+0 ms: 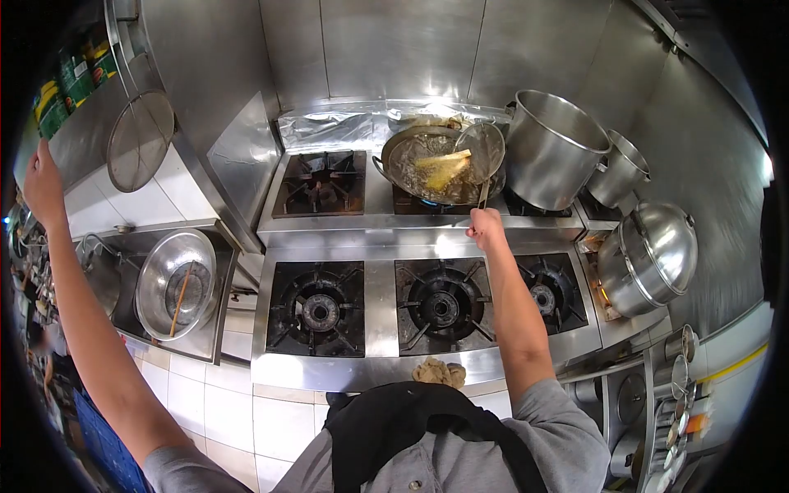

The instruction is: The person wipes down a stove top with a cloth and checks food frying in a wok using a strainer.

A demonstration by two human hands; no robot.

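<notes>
My right hand (485,227) is closed round the handle of a wire-mesh skimmer (481,150). The skimmer's round mesh hangs over the right side of a wok (383,167) on the back burner. Bubbling oil fills the wok, and a long, pale-yellow piece of food (444,169) lies in it, its upper end close to the mesh. A blue flame (429,202) shows under the wok. Far out to the left, my left hand (43,185) is raised beside a steel panel, fingers curled; I cannot tell what they hold.
Tall steel pots (559,148) stand right of the wok, with a domed, lidded pot (657,259) nearer. A large strainer (141,144) hangs at left above a sink holding a metal bowl (148,287). A crumpled cloth (440,373) lies on the stove's front edge.
</notes>
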